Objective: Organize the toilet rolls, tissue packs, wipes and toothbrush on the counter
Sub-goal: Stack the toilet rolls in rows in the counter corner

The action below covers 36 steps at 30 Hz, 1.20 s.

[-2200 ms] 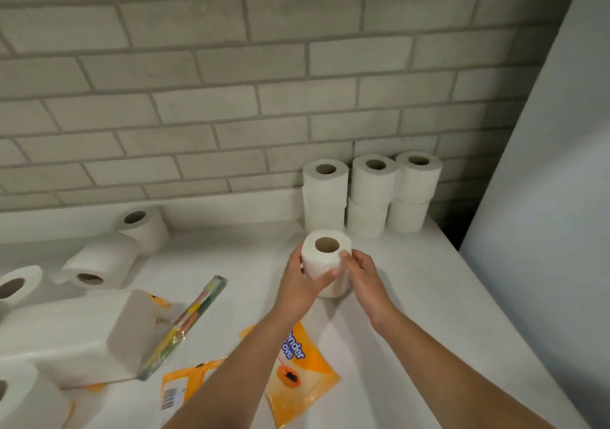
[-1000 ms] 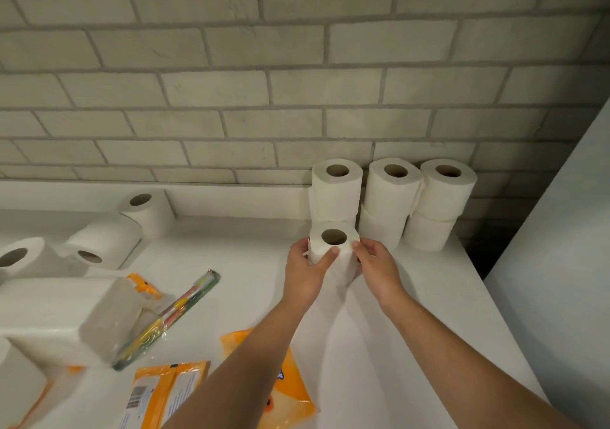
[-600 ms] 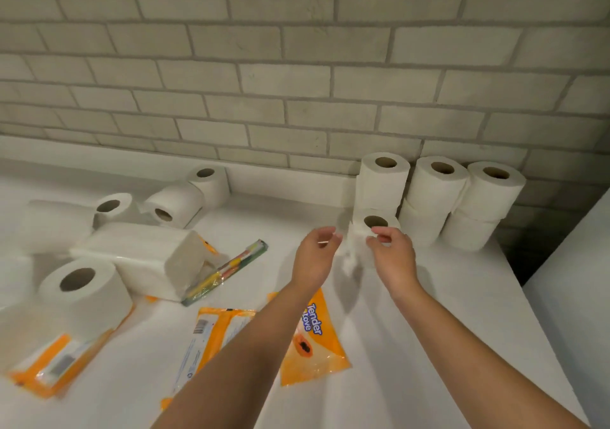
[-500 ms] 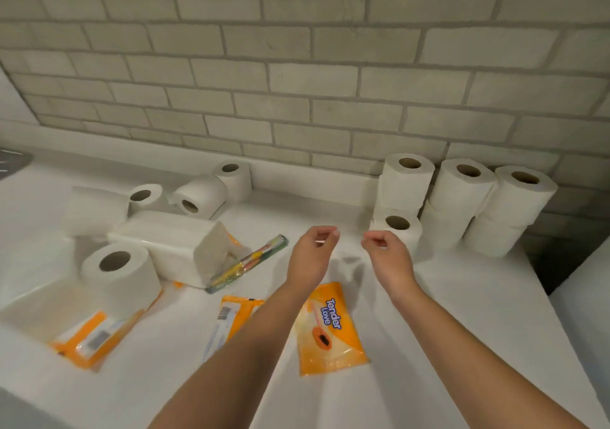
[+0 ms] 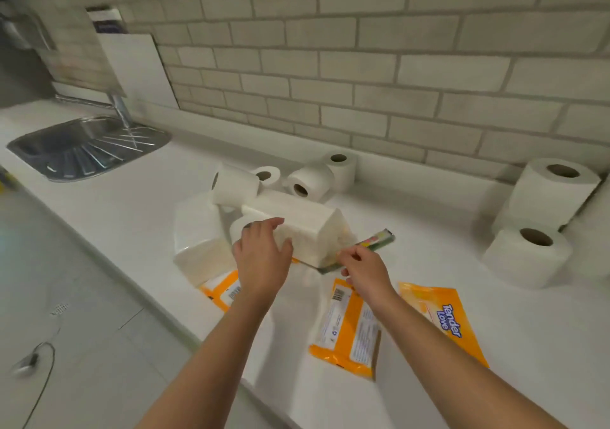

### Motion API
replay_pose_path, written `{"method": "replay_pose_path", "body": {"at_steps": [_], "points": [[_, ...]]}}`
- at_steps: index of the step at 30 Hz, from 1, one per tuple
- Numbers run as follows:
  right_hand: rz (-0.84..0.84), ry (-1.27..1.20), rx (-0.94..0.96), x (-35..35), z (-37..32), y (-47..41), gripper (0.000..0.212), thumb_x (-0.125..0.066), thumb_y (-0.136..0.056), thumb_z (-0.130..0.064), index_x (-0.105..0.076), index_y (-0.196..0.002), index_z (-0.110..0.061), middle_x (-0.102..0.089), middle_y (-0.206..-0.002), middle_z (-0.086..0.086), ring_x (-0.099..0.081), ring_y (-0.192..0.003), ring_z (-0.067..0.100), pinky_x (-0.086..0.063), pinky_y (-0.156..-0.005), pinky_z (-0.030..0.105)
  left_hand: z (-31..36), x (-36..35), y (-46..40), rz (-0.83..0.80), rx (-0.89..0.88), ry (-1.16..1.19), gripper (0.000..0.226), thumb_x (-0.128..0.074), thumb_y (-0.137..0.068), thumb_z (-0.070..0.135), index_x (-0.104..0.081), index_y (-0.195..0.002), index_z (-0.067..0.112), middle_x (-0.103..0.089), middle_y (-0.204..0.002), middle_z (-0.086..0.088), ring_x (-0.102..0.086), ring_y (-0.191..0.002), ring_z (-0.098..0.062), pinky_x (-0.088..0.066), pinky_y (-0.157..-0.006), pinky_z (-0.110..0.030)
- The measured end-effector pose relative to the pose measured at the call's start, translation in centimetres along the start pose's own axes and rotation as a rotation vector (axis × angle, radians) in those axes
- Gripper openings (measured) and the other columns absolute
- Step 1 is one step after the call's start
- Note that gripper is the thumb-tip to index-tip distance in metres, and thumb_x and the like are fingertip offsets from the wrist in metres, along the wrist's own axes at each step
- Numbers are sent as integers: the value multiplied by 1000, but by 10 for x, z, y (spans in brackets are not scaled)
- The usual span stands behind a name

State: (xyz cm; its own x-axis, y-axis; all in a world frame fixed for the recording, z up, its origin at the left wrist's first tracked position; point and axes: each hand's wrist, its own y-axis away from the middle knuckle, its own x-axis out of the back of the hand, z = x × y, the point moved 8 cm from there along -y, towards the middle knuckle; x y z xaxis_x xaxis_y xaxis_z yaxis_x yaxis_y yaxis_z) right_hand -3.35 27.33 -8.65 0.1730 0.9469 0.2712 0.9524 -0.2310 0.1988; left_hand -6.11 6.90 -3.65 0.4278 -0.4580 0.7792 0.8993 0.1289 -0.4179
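Note:
My left hand (image 5: 260,257) lies with fingers spread over an upright toilet roll (image 5: 240,228), which is mostly hidden under it, beside a long white tissue pack (image 5: 297,217). My right hand (image 5: 363,272) hovers with loosely curled fingers at the near end of the packaged toothbrush (image 5: 376,240); I see no grip on it. A second tissue pack (image 5: 194,234) lies to the left. Loose rolls (image 5: 308,184) lie behind the packs. Stacked rolls (image 5: 554,191) stand at the right, with a single roll (image 5: 528,257) in front. Orange wipes packs (image 5: 346,326) (image 5: 442,316) lie near me.
A steel sink (image 5: 89,145) with a tap sits at the far left of the white counter (image 5: 495,362). A third wipes pack (image 5: 224,288) pokes out under the tissue pack. The brick wall runs along the back. The counter's front edge drops to a tiled floor at left.
Both hands let go of the roll set in front of the stack and swung left. The left hand now rests over another roll; the right is by the toothbrush. The view turned left.

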Motion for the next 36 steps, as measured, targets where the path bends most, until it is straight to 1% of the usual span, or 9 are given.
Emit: {"method": "replay_pose_path", "body": {"at_steps": [4,6,10,16,20,24,27,32,36], "points": [[-60,-10,-25,-36,-4,-2,15,-58,-92,-27,-66,-92,-15,-65,-87,2,-62,-82,19,-52,-79,39,-46,3,-4,26,39,-191,50,-81,-72,44,-66,-112,18,-58,-124,-10,-54,-114,-35,-41,-91,-46],[-80,-36,-49,-47,-3,0,19,-59,-92,-29,-67,-97,-13,-64,-86,2,-59,-73,14,-49,-68,32,-56,0,-4,7,27,-202,54,-82,-71,47,-68,-111,14,-56,-130,-14,-52,-117,-38,-45,-90,-48],[-142,-41,-98,-62,-3,5,24,-57,-94,-34,-65,-105,-15,-62,-91,1,-55,-72,11,-45,-61,23,-56,0,-6,-14,-40,-78,45,-77,-79,44,-68,-113,16,-46,-139,-15,-42,-124,-36,-42,-97,-43],[-241,-49,-138,-69,-12,11,33,-53,-92,-50,-62,-108,-22,-67,-104,4,-62,-88,18,-50,-81,33,-48,20,-9,-48,7,288,43,-64,-91,45,-62,-125,20,-32,-145,-2,-26,-133,-20,-30,-113,-37],[-272,-174,-54,-59,-30,16,35,-50,-93,-55,-60,-111,-27,-67,-110,0,-67,-103,23,-53,-95,43,-15,41,-7,29,-52,449,39,-63,-91,46,-63,-120,19,-32,-143,4,-26,-132,-13,-29,-110,-29],[-316,-531,-71,-31,-41,22,37,-52,-97,-42,-62,-117,-14,-66,-109,13,-66,-97,27,-50,-97,44,37,49,-4,66,-130,592,37,-64,-87,50,-64,-111,21,-31,-138,11,-25,-131,-7,-19,-104,-5],[-298,-740,-55,7,-39,25,36,-52,-98,-30,-62,-121,-4,-64,-103,13,-64,-86,22,-47,-101,46,80,37,1,10,-161,715,40,-59,-83,57,-62,-107,25,-28,-136,13,-23,-132,-7,-17,-105,-5],[-167,-808,-42,84,-10,32,37,-52,-98,-25,-59,-128,-5,-65,-114,12,-61,-106,28,-51,-97,42,150,-3,26,-147,-195,882,28,-73,-83,44,-57,-104,37,-25,-148,2,-21,-142,-11,-18,-105,-1],[-72,-950,-73,139,24,46,29,-50,-98,-16,-62,-122,-4,-68,-105,10,-66,-97,25,-55,-89,39,193,-51,55,-341,-21,1157,84,-86,-75,23,-31,-139,31,-26,-149,3,-37,-138,-14,-39,-109,-24]]}}
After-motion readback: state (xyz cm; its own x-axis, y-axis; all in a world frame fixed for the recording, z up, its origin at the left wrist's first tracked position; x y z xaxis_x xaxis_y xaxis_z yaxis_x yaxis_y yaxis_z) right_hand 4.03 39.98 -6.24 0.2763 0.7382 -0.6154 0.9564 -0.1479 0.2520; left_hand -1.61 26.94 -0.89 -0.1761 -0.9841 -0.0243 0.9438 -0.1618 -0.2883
